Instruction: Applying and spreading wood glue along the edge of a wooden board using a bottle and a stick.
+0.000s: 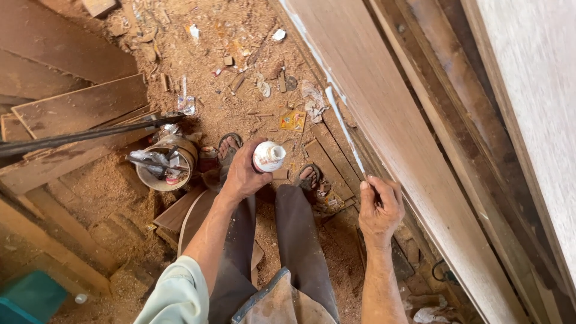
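My left hand (243,174) grips a small white glue bottle (268,156) with a reddish label, held above my feet in sandals. My right hand (380,207) is curled, its fingers pressed on the lower edge of a long brown wooden board (396,114) that runs diagonally from the top middle to the lower right. A white line of glue (342,123) lies along that edge, ending at my right fingertips. I cannot tell if the right fingers pinch anything.
A round tin (165,163) with tools and rags stands left of my feet. Wooden planks (78,108) lie at the left, crossed by a dark rod (84,135). Sawdust and scraps cover the floor. A teal container (30,297) sits at the bottom left.
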